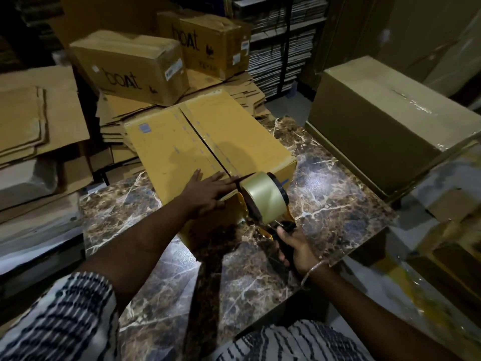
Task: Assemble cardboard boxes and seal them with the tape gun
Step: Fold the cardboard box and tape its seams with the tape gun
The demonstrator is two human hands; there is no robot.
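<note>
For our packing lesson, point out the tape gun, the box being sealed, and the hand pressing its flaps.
tape gun (263,198), head view, on the side of its tape roll.
yellow cardboard box (242,131), head view, on the right top flap.
left hand (205,188), head view, on the back of the hand.

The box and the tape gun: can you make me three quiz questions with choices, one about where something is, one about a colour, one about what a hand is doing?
1. Where does the box sit?
A. on the marble table
B. on the floor
C. on a shelf

2. What colour is the tape roll?
A. bright red
B. pale gold
C. blue

3. What is the left hand doing?
A. gripping the tape gun
B. hanging idle
C. pressing flat on the box

Answers: 1 A, the box rests on the marble top. 2 B, the roll looks pale gold. 3 C, its fingers lie straight on the flaps, while the right hand holds the gun's handle.
</note>
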